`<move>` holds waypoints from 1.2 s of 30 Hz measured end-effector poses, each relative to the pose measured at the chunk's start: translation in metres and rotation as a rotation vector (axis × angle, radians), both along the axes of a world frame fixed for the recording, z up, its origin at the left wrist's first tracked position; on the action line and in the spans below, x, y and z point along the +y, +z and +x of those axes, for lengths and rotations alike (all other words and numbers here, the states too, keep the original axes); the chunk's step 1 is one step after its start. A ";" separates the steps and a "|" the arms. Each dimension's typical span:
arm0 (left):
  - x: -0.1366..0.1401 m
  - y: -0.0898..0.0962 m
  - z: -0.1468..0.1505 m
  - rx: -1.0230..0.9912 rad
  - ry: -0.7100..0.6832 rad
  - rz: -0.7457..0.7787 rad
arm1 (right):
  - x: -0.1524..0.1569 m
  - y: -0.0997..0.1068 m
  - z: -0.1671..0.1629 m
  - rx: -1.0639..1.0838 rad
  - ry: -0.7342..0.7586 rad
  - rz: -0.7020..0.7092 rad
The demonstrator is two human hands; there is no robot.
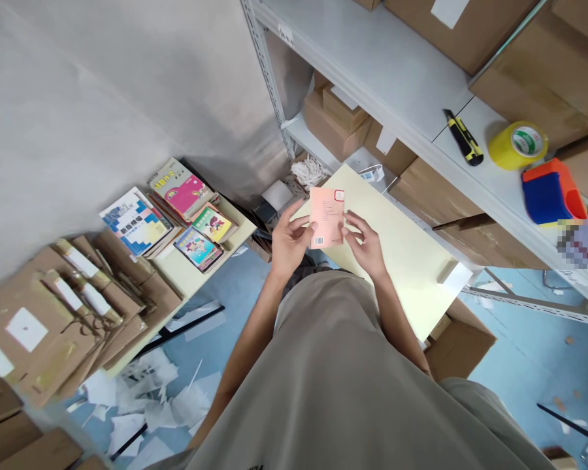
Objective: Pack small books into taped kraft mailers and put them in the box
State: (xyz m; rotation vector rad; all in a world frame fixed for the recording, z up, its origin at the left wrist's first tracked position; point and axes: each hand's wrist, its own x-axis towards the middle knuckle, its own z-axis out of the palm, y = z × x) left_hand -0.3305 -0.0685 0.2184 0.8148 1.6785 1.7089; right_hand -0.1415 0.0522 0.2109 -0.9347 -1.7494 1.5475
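A small pink book [327,219] is held up over the pale yellow table [396,267], its barcode at the lower left and a red-framed label at the upper right. My left hand [291,240] grips its left edge, thumb on the cover facing me and fingers partly behind. On the opposite edge, my right hand [363,243] pinches the book between thumb and fingers. Past the table's far end lies a heap of white strips [310,171].
Stacks of books [176,189] and flattened cardboard boxes [73,307] cover a side table at left. A shelf [372,65] on the right carries cartons, a utility knife [463,137] and yellow tape [517,143]. Paper scraps [151,391] litter the floor; an open carton [455,349] stands below.
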 end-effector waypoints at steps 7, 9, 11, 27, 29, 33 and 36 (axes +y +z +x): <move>0.002 0.014 0.027 0.264 0.052 -0.073 | -0.030 0.010 -0.022 0.090 0.041 -0.106; 0.003 0.021 0.035 0.335 -0.052 -0.058 | -0.032 0.013 -0.026 0.119 0.016 -0.129; 0.003 0.027 0.038 0.389 -0.165 -0.035 | -0.028 0.013 -0.024 0.105 -0.031 -0.146; 0.008 -0.009 0.005 -0.078 0.009 -0.022 | -0.012 0.012 -0.011 0.160 0.070 -0.252; 0.009 -0.011 0.002 -0.062 0.007 -0.029 | -0.010 0.007 -0.010 0.144 0.061 -0.268; 0.016 -0.022 -0.005 -0.030 0.003 -0.083 | -0.008 -0.007 -0.007 0.143 -0.001 -0.332; 0.022 -0.035 -0.006 -0.046 0.002 -0.139 | -0.008 -0.027 -0.005 0.118 -0.035 -0.305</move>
